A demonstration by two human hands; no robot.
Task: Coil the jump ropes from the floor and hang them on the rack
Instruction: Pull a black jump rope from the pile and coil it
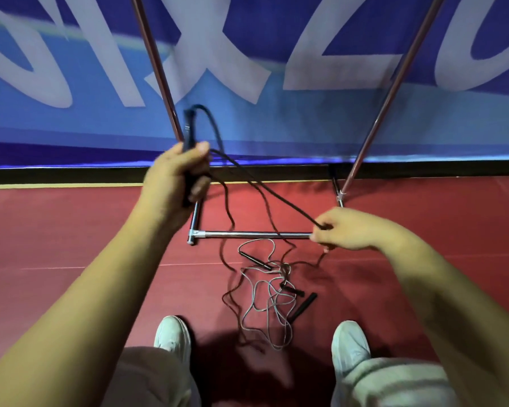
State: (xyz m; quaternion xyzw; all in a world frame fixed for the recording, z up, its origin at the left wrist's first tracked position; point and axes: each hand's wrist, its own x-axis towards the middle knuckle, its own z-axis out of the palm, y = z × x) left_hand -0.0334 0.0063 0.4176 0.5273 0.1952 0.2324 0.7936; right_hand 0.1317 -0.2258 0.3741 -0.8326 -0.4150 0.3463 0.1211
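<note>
Black jump rope [276,196] drawn taut between my hands, over a tangle on the red floor [71,230].

Between my white shoes [174,336], a thin grey rope [269,301] lies in loose loops among slim black handles [303,304], with open mat on either side. My left hand [174,174] is curled tight round the rope's upright handle [187,127]. My right hand [347,230] pinches the cord between thumb and fingertips. Beyond them stands the rack [256,235], its chromed base bar by my right hand and its poles slanting up a glossy blue banner [71,118].
</note>
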